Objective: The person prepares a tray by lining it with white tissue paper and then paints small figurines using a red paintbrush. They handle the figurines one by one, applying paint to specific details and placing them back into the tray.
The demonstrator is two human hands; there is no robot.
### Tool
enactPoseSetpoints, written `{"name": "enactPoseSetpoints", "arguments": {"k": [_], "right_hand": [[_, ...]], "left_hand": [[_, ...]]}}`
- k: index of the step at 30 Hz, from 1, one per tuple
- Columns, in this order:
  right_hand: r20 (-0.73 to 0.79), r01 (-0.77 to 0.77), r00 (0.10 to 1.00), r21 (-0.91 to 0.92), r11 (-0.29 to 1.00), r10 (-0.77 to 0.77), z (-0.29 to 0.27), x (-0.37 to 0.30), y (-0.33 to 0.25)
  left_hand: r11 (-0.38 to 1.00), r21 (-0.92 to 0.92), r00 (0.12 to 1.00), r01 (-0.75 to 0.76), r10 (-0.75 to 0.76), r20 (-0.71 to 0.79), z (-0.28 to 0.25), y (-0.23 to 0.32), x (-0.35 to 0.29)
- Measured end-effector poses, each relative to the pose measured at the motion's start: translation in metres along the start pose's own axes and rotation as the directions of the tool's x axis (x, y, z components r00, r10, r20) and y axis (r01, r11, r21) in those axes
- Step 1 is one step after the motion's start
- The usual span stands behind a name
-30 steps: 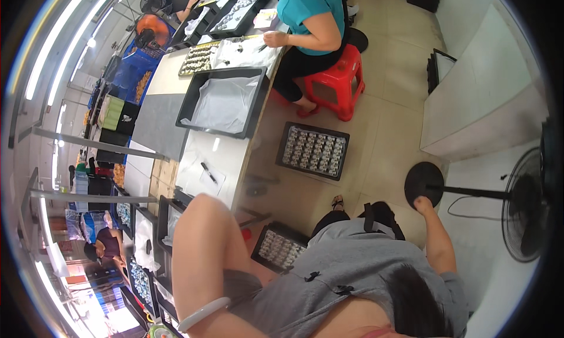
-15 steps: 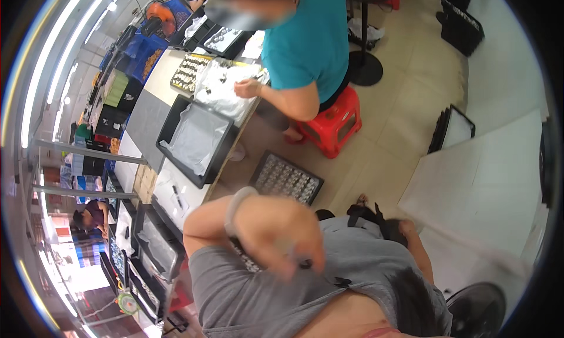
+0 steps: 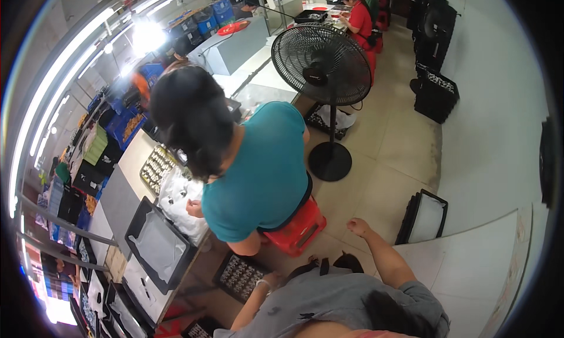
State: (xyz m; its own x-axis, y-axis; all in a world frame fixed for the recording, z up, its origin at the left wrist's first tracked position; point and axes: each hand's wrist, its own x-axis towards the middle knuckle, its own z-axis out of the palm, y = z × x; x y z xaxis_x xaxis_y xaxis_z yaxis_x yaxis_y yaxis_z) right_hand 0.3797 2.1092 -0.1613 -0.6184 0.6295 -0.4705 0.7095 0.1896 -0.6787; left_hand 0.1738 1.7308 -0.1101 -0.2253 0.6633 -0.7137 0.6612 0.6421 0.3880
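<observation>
My left hand (image 3: 271,280), with a pale band round the wrist, hangs low at my left side. It appears over the near right edge of a black tray (image 3: 230,286) of small metallic-looking parts on the floor; whether it touches the tray I cannot tell. Its fingers are too small and partly hidden to show a grip. My right hand (image 3: 358,226) is held out ahead on the right over the floor, its fingers curled in, with nothing visible in them. Ahead on the left, a co-worker in a teal shirt (image 3: 264,167) sits on a red stool (image 3: 302,229) at the workbench.
A black pedestal fan (image 3: 322,64) stands in the aisle ahead. On the bench lies a black tray lined with white sheet (image 3: 155,244). Black trays (image 3: 422,216) lean by the right wall, and a white panel (image 3: 470,267) stands at my near right. More workers sit farther off.
My left hand has dropped from in front of my chest to my side. My right hand has swung forward. The view has tilted up, bringing in the fan and farther workers.
</observation>
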Motion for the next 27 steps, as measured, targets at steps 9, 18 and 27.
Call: {"name": "enactPoseSetpoints", "arguments": {"k": [9, 18, 27], "right_hand": [[0.192, -0.389, 0.889, -0.164, 0.907, 0.416, -0.08, 0.09, 0.138], [0.221, -0.245, 0.898, -0.471, 0.848, 0.382, -0.2, 0.24, 0.208], [0.324, 0.013, 0.945, -0.176, 0.984, 0.046, -0.137, 0.334, -0.022]], "left_hand": [[0.935, -0.342, 0.982, 0.09, -0.139, -0.124, 0.088, -0.054, 0.12], [0.203, -0.914, 0.728, 0.351, -0.673, 0.131, 0.076, 0.108, 0.105], [0.372, -0.898, 0.729, 0.234, -0.678, -0.091, 0.035, 0.22, 0.146]]}}
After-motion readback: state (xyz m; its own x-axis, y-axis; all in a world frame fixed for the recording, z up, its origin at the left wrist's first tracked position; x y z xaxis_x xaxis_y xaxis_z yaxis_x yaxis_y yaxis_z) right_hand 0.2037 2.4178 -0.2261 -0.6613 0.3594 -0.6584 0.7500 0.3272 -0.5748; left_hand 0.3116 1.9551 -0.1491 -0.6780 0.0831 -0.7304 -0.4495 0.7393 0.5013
